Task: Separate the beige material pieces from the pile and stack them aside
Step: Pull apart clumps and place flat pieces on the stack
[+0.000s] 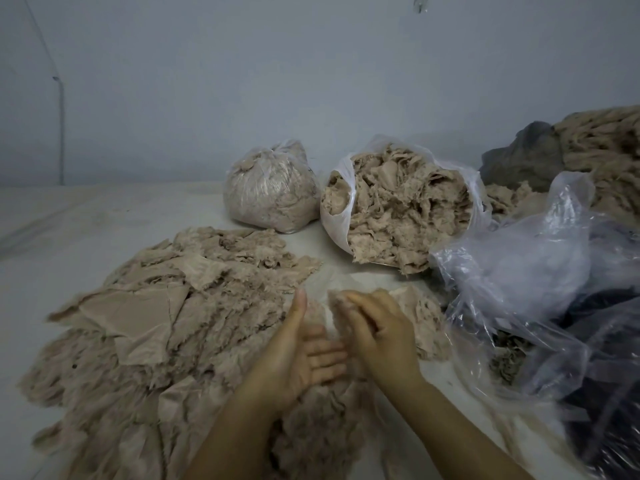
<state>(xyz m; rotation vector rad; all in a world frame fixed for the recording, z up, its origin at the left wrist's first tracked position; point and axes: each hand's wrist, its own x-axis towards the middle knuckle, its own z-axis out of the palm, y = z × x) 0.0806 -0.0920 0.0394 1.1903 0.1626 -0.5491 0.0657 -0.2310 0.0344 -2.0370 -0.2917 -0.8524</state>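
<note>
A: Entry, left to right. The broad spread of flat beige lace-edged fabric pieces point(166, 327) covers the left half of the pale sheet-covered work surface point(69, 216). I read this as the set-aside stack — pieces overlap loosely, not squared.

B: Hands?

A: Left hand point(298, 355) sits at the spread's right edge, palm turned up, thumb pointing away, fingers straight and relaxed — wide, gripping nothing that I can see. Right hand point(377, 327) is just beside it, fingers curled downward over a small beige fabric piece point(334, 303); motion blur there, so whether it pinches the piece or only brushes it — cannot tell.

B: And the source pile?

A: A small heap of beige frilled scraps point(422, 317) lies directly right of the right hand, touching the crumpled clear plastic bag point(519, 271). Behind: a tied clear bag packed with beige material point(270, 192), then an open white plastic bag overflowing with beige scraps point(398, 209).

B: Step in hand?

A: Judgement: mid-separation, one piece being peeled free between the two hands. Much stock remains in the bags, so the task looks far from finished.

B: Next move?

A: It calls for freeing a single layer without dragging neighbours, flattening it across the open left palm, then carrying it left onto the spread. The frilled edges look likely to snag.
</note>
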